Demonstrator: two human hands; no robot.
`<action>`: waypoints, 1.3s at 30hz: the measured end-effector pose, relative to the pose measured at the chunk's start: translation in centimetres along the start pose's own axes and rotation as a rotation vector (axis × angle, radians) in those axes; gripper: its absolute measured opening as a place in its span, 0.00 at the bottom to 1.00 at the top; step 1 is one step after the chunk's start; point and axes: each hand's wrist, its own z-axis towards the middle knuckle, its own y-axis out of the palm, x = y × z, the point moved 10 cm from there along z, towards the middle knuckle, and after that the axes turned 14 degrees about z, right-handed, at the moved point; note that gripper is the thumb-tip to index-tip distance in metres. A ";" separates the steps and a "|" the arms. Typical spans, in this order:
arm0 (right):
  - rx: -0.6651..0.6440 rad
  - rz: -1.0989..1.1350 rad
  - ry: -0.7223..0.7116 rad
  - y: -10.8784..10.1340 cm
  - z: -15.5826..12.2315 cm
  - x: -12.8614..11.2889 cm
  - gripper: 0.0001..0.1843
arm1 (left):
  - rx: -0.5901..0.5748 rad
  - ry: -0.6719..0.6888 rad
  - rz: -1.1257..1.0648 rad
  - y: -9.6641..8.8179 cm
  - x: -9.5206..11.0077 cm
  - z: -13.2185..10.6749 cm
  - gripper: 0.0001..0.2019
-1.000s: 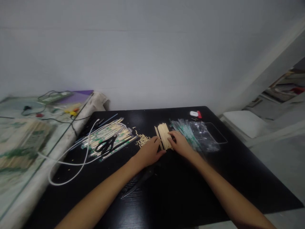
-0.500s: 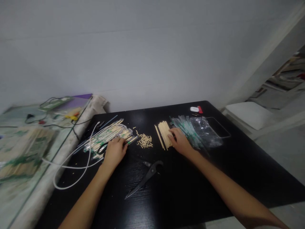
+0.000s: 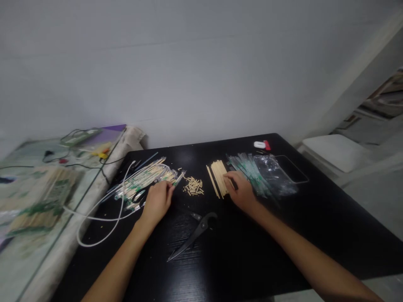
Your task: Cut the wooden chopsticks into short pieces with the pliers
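My left hand (image 3: 159, 197) is closed in a pinch on a wrapped pair of chopsticks (image 3: 179, 178), whose clear sleeve sticks out past the fingertips. Under and beside that hand lies a pile of wrapped chopsticks (image 3: 147, 178) in clear plastic with green print. My right hand (image 3: 242, 189) has its thumb and forefinger pinched at the right edge of a row of bare wooden chopsticks (image 3: 217, 174). Between the hands is a small heap of short wooden pieces (image 3: 193, 186). Black-handled scissors (image 3: 141, 195) lie partly hidden by my left hand.
Dark shears or pliers (image 3: 197, 230) lie near the front. Right of the row are empty clear sleeves (image 3: 248, 170), a plastic bag (image 3: 273, 172), a phone (image 3: 291, 167) and a white case (image 3: 259, 144). A white cable (image 3: 94, 243) loops at left beside a glass-topped table (image 3: 34, 247).
My left hand has lifted slightly from the pile and drawn a wrapped pair out at an angle. My right hand stays by the bare chopsticks. The view has shifted a little.
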 end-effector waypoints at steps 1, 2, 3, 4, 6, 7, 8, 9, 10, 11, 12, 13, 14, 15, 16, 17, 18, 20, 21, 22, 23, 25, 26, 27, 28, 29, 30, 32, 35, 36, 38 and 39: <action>-0.031 0.058 0.049 0.6 -0.1 -0.6 0.09 | 0.019 0.007 -0.067 -0.7 0.5 -0.2 0.12; -0.079 0.133 0.113 1.5 -0.2 -1.1 0.09 | 0.044 0.014 -0.220 -1.4 1.1 -0.5 0.12; -0.140 0.229 0.186 2.7 -0.3 -1.6 0.08 | 0.046 0.026 -0.385 -1.9 1.9 -0.7 0.12; -0.201 0.334 0.272 4.0 -0.5 -2.0 0.09 | 0.032 0.051 -0.508 -2.3 2.9 -1.0 0.12; -0.271 0.543 0.406 6.2 -0.5 -3.1 0.12 | -0.015 0.107 -0.650 -2.8 5.0 -1.3 0.12; -0.270 0.634 0.439 6.8 -0.2 -3.7 0.13 | -0.024 0.111 -0.708 -3.0 5.8 -1.4 0.11; -0.235 0.697 0.455 7.1 0.3 -4.1 0.14 | -0.039 0.106 -0.752 -3.1 6.4 -1.4 0.11; -0.198 0.739 0.469 7.2 0.8 -4.4 0.15 | -0.044 0.093 -0.790 -3.2 6.8 -1.3 0.11; -0.164 0.768 0.479 7.3 1.3 -4.6 0.17 | -0.046 0.083 -0.816 -3.3 7.0 -1.2 0.12; -0.133 0.792 0.493 7.3 1.7 -4.7 0.20 | -0.047 0.080 -0.823 -3.4 7.1 -1.0 0.13; -0.103 0.814 0.506 7.2 2.0 -4.6 0.23 | -0.046 0.083 -0.808 -3.5 7.0 -0.9 0.14; -0.078 0.835 0.515 7.1 2.3 -4.6 0.27 | -0.045 0.086 -0.763 -3.5 6.5 -0.8 0.16; -0.061 0.853 0.517 6.9 2.5 -4.5 0.29 | -0.045 0.089 -0.693 -3.6 5.8 -0.7 0.16; -0.054 0.862 0.508 6.6 2.7 -4.4 0.29 | -0.043 0.077 -0.599 -3.5 4.7 -0.7 0.16; -0.059 0.857 0.489 6.4 2.9 -4.5 0.27 | -0.040 0.050 -0.483 -3.3 3.2 -0.7 0.15; -0.075 0.838 0.465 6.1 3.0 -4.6 0.24 | -0.034 0.021 -0.378 -3.1 1.4 -0.7 0.14; -0.100 0.806 0.444 5.8 3.1 -4.7 0.21 | -0.037 -0.020 -0.281 -2.9 -0.6 -0.7 0.13; -0.157 0.734 0.425 5.5 3.3 -4.7 0.17 | -0.093 -0.108 -0.067 -1.8 -4.8 -1.0 0.13; -0.183 0.707 0.428 5.5 3.3 -4.7 0.17 | -0.125 -0.144 0.028 -1.4 -6.6 -1.1 0.13; -0.204 0.693 0.435 5.5 3.4 -4.7 0.18 | -0.171 -0.176 0.106 -0.8 -8.2 -1.3 0.14; -0.219 0.687 0.440 5.5 3.5 -4.7 0.19 | -0.222 -0.195 0.161 -0.2 -9.5 -1.6 0.15; -0.233 0.686 0.444 5.5 3.7 -4.9 0.20 | -0.301 -0.193 0.219 0.7 -10.7 -1.8 0.17; -0.237 0.684 0.446 5.6 3.9 -5.0 0.20 | -0.327 -0.186 0.232 1.0 -10.8 -1.9 0.17; -0.241 0.681 0.450 5.6 4.0 -5.0 0.20 | -0.345 -0.177 0.241 1.1 -10.8 -1.9 0.17; -0.247 0.677 0.459 5.6 4.1 -5.0 0.20 | -0.356 -0.171 0.248 1.1 -10.6 -1.8 0.16; -0.251 0.672 0.471 5.6 4.1 -5.0 0.20 | -0.363 -0.167 0.252 1.0 -10.4 -1.7 0.16; -0.253 0.668 0.485 5.6 4.1 -4.9 0.20 | -0.368 -0.168 0.255 0.9 -10.2 -1.7 0.16; -0.246 0.665 0.521 5.4 4.1 -4.5 0.19 | -0.360 -0.184 0.273 0.3 -9.9 -1.6 0.15; -0.203 0.708 0.584 5.1 4.1 -3.3 0.16 | -0.246 -0.197 0.318 -1.7 -8.7 -1.4 0.15; -0.190 0.737 0.613 5.3 4.0 -2.9 0.14 | -0.185 -0.181 0.317 -2.6 -7.8 -1.3 0.15; -0.174 0.804 0.695 5.9 3.7 -2.0 0.13 | -0.068 -0.121 0.256 -4.4 -5.6 -1.0 0.14; -0.169 0.828 0.739 6.4 3.5 -1.7 0.12 | -0.020 -0.072 0.207 -5.4 -4.1 -0.8 0.14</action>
